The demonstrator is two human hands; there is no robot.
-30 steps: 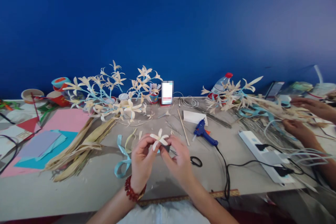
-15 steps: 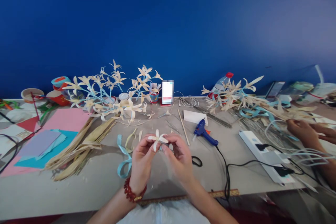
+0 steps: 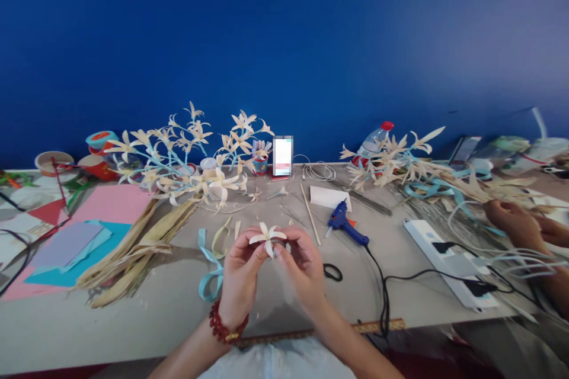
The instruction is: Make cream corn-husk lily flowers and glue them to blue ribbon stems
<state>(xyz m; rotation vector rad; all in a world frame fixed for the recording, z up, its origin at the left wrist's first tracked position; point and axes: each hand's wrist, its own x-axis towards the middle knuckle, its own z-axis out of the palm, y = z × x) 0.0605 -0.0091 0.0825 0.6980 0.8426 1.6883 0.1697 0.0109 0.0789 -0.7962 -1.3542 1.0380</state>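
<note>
A cream artificial flower (image 3: 268,237) with several narrow petals is held just above the table, in front of me. My left hand (image 3: 242,266) pinches it from the left with thumb and fingers; a red bead bracelet circles that wrist. From the other side, my right hand (image 3: 300,266) closes on the flower's base, its thumb touching just under the petals. The stem and fingertips are partly hidden behind the flower. A black loop handle (image 3: 332,272) shows beside my right hand; whatever it belongs to is covered. Left of my hands lies a curled light-blue ribbon (image 3: 210,278).
A blue glue gun (image 3: 344,222) with its cord and a white power strip (image 3: 448,266) lie to the right. Dried husks (image 3: 137,249) and coloured paper (image 3: 80,249) are at left. Finished flower stems (image 3: 178,142) stand behind. A co-worker's hands (image 3: 511,222) work at far right.
The flower has turned and tilted slightly between my fingers, its petals shifting a little. Both my hands stay nearly in place.
</note>
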